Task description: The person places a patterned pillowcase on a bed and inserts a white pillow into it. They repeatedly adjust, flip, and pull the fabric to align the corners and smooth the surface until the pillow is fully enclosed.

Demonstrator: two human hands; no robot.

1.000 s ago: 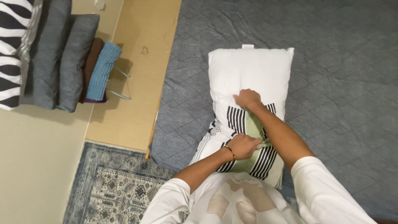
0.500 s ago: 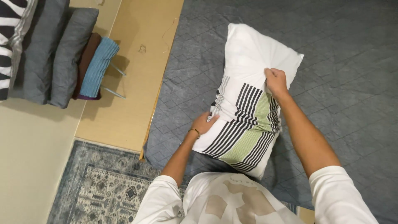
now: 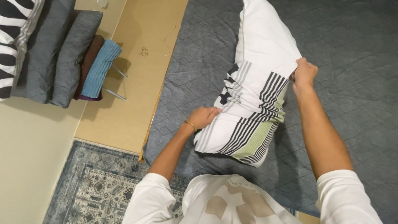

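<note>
A white pillow (image 3: 265,37) lies tilted on the grey quilted bed cover (image 3: 352,54). Its near half sits inside a striped pillowcase (image 3: 244,128) in white, black and green. My right hand (image 3: 304,73) grips the pillowcase's open edge on the pillow's right side. On the left side, my left hand (image 3: 202,117) holds the pillowcase fabric, with a thin bracelet on its wrist. Both of my arms reach forward from white sleeves.
A tan wooden floor strip (image 3: 141,66) runs along the bed's left side. Grey cushions (image 3: 54,54), a zebra-striped one (image 3: 12,37) and folded brown and blue cloths (image 3: 99,68) sit at the upper left. A patterned grey rug (image 3: 91,186) lies at the lower left.
The pillowcase has been drawn further up the pillow. My right hand moved up and right along the edge; the pillow shifted and tilted to the right.
</note>
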